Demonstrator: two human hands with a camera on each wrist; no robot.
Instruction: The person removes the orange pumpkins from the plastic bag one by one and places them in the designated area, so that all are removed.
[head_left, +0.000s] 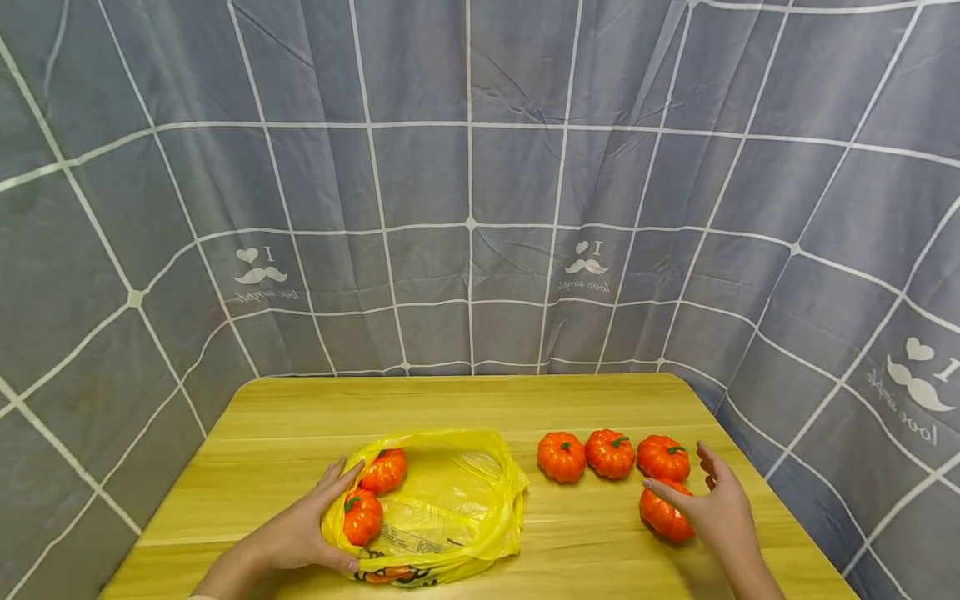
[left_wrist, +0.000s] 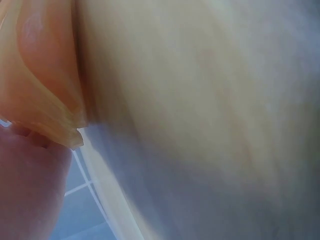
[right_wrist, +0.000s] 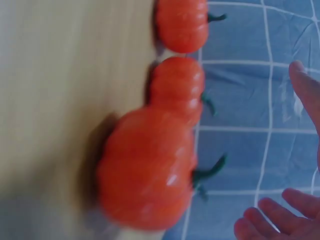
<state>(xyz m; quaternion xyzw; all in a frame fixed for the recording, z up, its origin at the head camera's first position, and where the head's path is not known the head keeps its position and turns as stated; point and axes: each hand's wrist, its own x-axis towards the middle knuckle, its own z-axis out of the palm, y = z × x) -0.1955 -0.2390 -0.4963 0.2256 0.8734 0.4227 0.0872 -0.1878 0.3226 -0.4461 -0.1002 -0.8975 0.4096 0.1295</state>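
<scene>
A yellow plastic bag (head_left: 480,554) lies on the table with its mouth spread, two small orange pumpkins (head_left: 363,517) inside at its left. My left hand (head_left: 303,529) rests against the bag's left rim, thumb toward the front and fingers toward the back. In the left wrist view, the bag's side (left_wrist: 45,65) appears at upper left beside part of that hand. My right hand (head_left: 720,508) is spread beside the nearest loose pumpkin (head_left: 666,512), its thumb overlapping it in the head view. The right wrist view shows space between these fingers and that pumpkin (right_wrist: 147,170).
Three more pumpkins (head_left: 562,457) stand in a row behind the nearest one, to the right of the bag. The wooden table (head_left: 450,404) has rounded back corners. A grey checked curtain (head_left: 510,183) surrounds its back and sides.
</scene>
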